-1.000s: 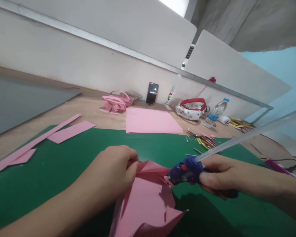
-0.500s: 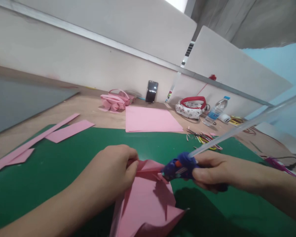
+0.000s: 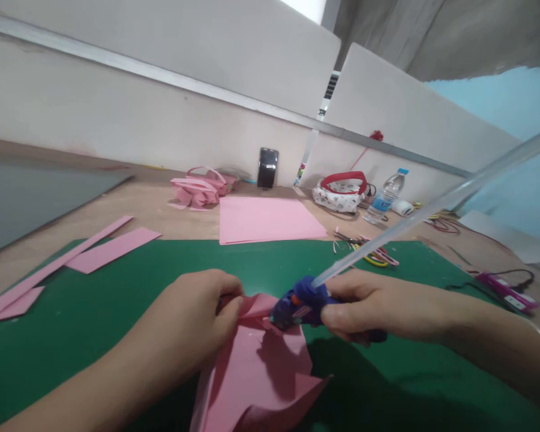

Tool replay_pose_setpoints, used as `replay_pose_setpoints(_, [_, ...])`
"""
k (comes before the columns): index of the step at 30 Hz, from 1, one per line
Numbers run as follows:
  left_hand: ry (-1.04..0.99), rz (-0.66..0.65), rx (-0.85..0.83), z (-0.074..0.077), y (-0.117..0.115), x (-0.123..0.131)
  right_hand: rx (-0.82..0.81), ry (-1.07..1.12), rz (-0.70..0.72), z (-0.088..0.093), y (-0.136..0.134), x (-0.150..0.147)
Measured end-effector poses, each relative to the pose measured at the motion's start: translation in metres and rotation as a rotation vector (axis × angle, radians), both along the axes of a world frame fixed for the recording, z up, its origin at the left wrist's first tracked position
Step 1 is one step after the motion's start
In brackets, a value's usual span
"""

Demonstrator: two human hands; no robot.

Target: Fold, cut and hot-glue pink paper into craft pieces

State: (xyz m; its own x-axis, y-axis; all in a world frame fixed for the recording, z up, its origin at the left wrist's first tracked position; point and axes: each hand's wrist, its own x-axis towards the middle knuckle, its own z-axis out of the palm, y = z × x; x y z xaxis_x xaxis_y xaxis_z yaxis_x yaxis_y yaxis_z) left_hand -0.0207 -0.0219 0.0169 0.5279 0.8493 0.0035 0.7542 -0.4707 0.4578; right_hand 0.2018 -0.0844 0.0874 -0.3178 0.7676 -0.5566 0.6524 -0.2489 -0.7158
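Observation:
A folded pink paper piece (image 3: 270, 366) lies low in the middle of the view, with raised flaps along its edges. My left hand (image 3: 207, 312) pinches its upper left flap between thumb and fingers. In my right hand (image 3: 360, 306) is a blue glue gun (image 3: 299, 305), my fingers wrapped round its handle. The gun's nozzle points left and meets the paper's upper fold; its very tip is hard to make out. A long clear glue stick (image 3: 387, 231) juts from the gun's back toward the upper right.
Beneath everything is a green cutting mat (image 3: 130, 300). Pink strips (image 3: 112, 249) lie left; pink sheets (image 3: 270, 219) and a crumpled paper form (image 3: 198, 189) sit behind. A phone (image 3: 267, 168), white-and-red pouch (image 3: 339, 192), water bottle (image 3: 384, 198), scissors (image 3: 375, 258) and purple power strip (image 3: 508, 293) are farther off.
The glue gun nozzle has shifted slightly left along the paper's fold with my right hand. My left hand keeps its pinch. The whole view has turned a little.

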Motion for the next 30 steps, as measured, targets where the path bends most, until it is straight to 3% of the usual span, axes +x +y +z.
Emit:
replay_pose_setpoints(5, [0.009, -0.012, -0.021, 0.003, -0.002, 0.000, 0.012, 0.025, 0.039, 0.000, 0.006, -0.009])
replay_pose_setpoints(14, [-0.005, -0.012, -0.020, 0.002, 0.000, -0.001, -0.021, -0.064, -0.053, 0.003, -0.010, 0.036])
replay_pose_setpoints(21, [0.008, 0.005, -0.038, 0.004, -0.003, -0.002, 0.024, -0.076, 0.013, 0.003, -0.004, 0.026])
replay_pose_setpoints(30, [-0.028, -0.001, -0.051, -0.001, 0.001, 0.001, -0.018, -0.015, -0.163, -0.006, -0.030, 0.051])
